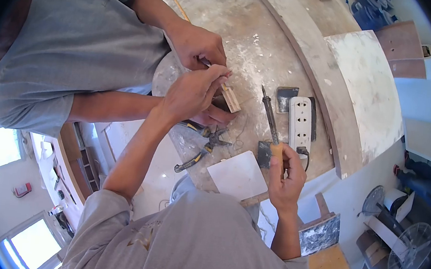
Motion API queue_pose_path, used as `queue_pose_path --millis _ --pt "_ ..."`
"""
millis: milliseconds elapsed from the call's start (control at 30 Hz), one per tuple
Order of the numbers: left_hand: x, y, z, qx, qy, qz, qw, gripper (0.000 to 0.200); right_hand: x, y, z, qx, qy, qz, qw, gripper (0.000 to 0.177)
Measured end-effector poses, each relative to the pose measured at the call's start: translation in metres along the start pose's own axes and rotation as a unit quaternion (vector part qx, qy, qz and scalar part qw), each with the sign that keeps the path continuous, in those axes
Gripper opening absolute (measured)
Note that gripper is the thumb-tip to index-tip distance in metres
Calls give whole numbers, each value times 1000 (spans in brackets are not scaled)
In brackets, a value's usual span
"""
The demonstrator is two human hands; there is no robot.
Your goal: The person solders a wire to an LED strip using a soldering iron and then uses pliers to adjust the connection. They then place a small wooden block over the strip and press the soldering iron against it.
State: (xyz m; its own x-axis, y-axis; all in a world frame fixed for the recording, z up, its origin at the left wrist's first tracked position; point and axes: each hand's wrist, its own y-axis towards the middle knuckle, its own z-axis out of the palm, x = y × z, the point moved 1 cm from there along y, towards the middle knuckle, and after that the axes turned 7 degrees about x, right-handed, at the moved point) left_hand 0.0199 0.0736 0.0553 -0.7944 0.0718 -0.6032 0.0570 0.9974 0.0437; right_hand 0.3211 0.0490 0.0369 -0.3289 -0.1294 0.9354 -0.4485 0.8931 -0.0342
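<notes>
My right hand [288, 179] is closed around the orange handle of a soldering iron [269, 114], its tip pointing away from me over the table. My left hand [191, 93] reaches across to a small wooden piece [232, 101], its fingers pinched together on it; the exact contact is partly hidden. A co-worker's hand [198, 44] is at the far end of that piece. The co-worker's other hand [216, 115] lies under my left hand, beside the piece. Pliers [206, 146] with black and yellow handles lie spread on the table below these hands.
A white power strip [300, 124] with a plug in it stands right of the iron. Dark flat blocks [286, 99] and a white board [238, 175] lie nearby. A curved wooden rail [316, 82] borders the dusty table [245, 39]. A fan [412, 247] stands at the lower right.
</notes>
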Motion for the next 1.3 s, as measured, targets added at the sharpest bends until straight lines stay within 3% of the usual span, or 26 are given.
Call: queue_pose_path --millis 100,367,467,567,667,867,1033,1167,1300 --pt "0 3 2 -23 -10 20 999 17 1 -2 -2 5 22 51 998 30" --pt "-24 0 -4 -14 -53 -26 998 17 0 -9 -6 -16 42 45 998 31" --pt "-31 -8 4 -36 -90 4 995 16 -4 -13 -9 -14 46 45 998 31" --pt "-41 -13 0 -46 -103 -76 991 16 -7 -17 -10 -8 45 50 998 31" --pt "-36 -27 -8 -160 -187 -128 961 16 -11 -19 -8 -12 47 42 998 30" --pt "-14 -43 3 -53 -165 -137 975 22 -2 -19 -2 60 84 122 987 27" --pt "-11 -15 -15 49 16 -9 999 33 -15 -29 6 75 132 117 982 26" --pt "-5 4 -18 105 106 77 986 33 -11 -35 -2 90 133 182 970 24" --pt "-13 13 -26 151 147 94 973 30 -14 -39 1 96 113 166 975 24"
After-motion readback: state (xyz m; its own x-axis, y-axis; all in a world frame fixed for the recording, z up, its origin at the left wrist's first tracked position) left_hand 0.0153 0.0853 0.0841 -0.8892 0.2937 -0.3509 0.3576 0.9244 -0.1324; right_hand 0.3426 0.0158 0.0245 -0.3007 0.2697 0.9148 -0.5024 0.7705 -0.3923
